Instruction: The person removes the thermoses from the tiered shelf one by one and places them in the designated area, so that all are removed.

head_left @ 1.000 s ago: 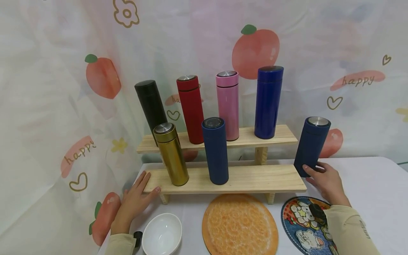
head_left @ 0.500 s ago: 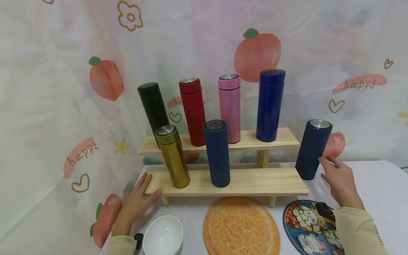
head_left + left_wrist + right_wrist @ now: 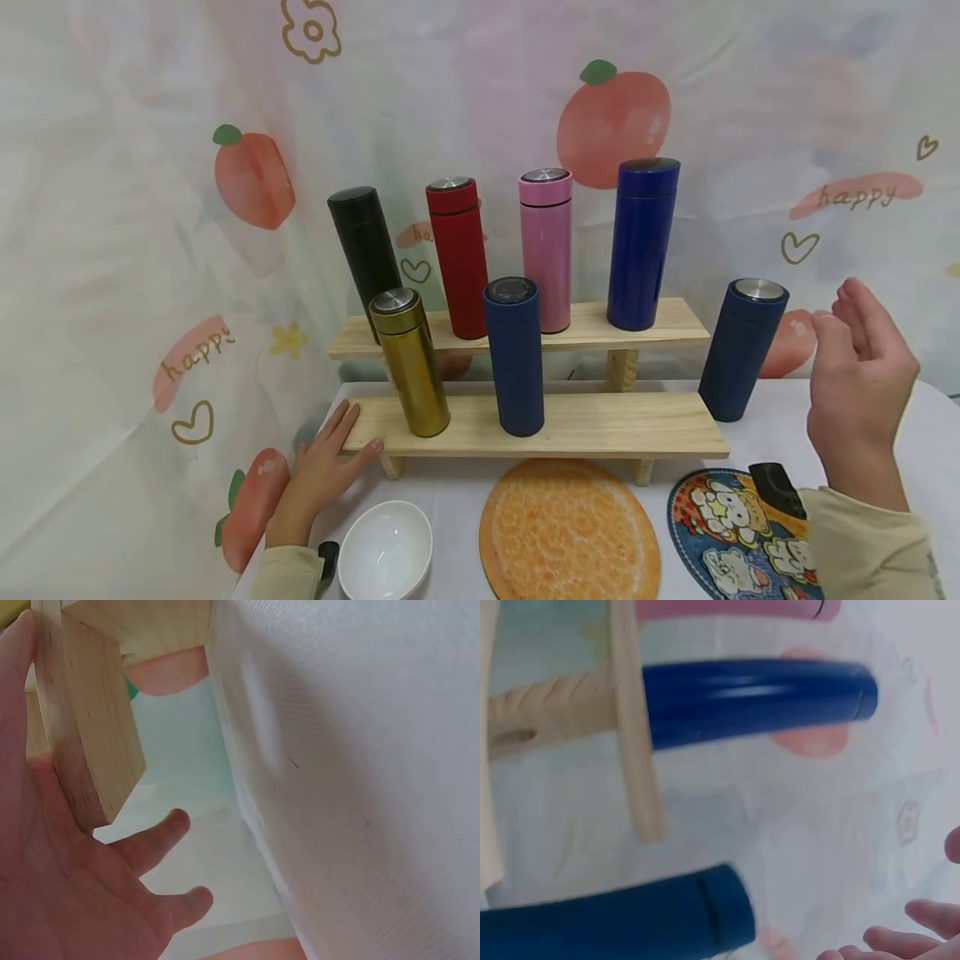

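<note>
My left hand rests at the left end of the lower step of a two-tier wooden shelf; in the left wrist view its fingers are spread against the board end. My right hand is raised in the air with its fingers extended and holds nothing. Left of it, a dark blue thermos with a silver lid stands on the table beside the shelf. On the lower step stand a gold thermos and a blue thermos.
The upper step carries black, red, pink and royal blue thermoses. In front lie a white bowl, a round bread-patterned mat and a cartoon mat. A printed curtain hangs behind.
My right hand has let go of the dark blue thermos, drawn back to the right and risen. My left hand stays at the shelf end.
</note>
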{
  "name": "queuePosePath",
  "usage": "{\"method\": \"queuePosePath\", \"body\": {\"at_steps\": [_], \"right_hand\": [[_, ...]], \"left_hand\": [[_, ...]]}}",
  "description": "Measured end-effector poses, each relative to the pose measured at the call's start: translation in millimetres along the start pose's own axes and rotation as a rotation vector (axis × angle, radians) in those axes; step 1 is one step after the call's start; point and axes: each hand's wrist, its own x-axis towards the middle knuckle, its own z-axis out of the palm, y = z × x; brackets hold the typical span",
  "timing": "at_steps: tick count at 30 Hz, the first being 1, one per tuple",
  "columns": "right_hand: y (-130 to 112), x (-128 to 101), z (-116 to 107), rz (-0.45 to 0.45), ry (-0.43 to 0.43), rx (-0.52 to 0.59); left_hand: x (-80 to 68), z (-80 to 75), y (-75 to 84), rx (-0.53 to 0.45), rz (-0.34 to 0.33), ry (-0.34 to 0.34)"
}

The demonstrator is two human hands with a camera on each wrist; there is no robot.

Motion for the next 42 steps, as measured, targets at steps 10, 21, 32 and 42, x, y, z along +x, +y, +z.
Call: {"method": "queuePosePath", "body": {"at_steps": [10,21,32,42], "right_hand": [[-23,-36,28,-0.117,-0.186,0.407],[-13,-59,52,-0.19,-0.435,0.372],[3,-87,92,-0.131,-0.758,0.196],[27,-106,125,-0.068,-0.909,0.202]], "left_hand": [[1.7,2.6,-2.0,-0.007,0.008,-0.001],[2.9,3.2,1.8,-0.015,-0.007,-0.016],[3.2,2.4,0.1,-0.019,0.012,-0.004],[0.8,-1.0,0.8,-0.018,-0.014,-0.021]]}}
